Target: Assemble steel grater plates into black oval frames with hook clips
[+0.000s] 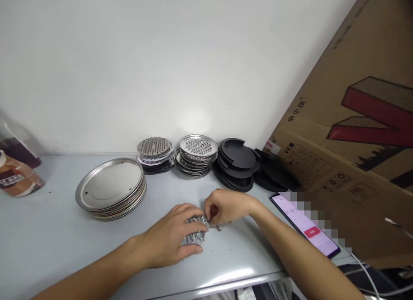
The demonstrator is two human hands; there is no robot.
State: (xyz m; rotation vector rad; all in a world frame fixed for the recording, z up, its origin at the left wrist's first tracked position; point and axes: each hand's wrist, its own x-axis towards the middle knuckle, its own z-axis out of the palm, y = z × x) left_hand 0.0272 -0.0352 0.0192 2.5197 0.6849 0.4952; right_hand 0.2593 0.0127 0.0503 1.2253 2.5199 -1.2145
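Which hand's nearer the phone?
Right. The right hand is left of the phone, with bare tabletop between; the left hand is farther left, over the small metal pieces.

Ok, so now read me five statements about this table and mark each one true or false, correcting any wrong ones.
1. The left hand is curved over small metal pieces. True.
2. The right hand is gripping the black discs. False: it is at the edge of the small metal pieces, apart from the black discs.
3. The plain silver plates are stacked. True.
4. The phone stands upright against the wall. False: it lies flat on the table, near the cardboard box.
5. The cardboard box is right of the silver plates. True.
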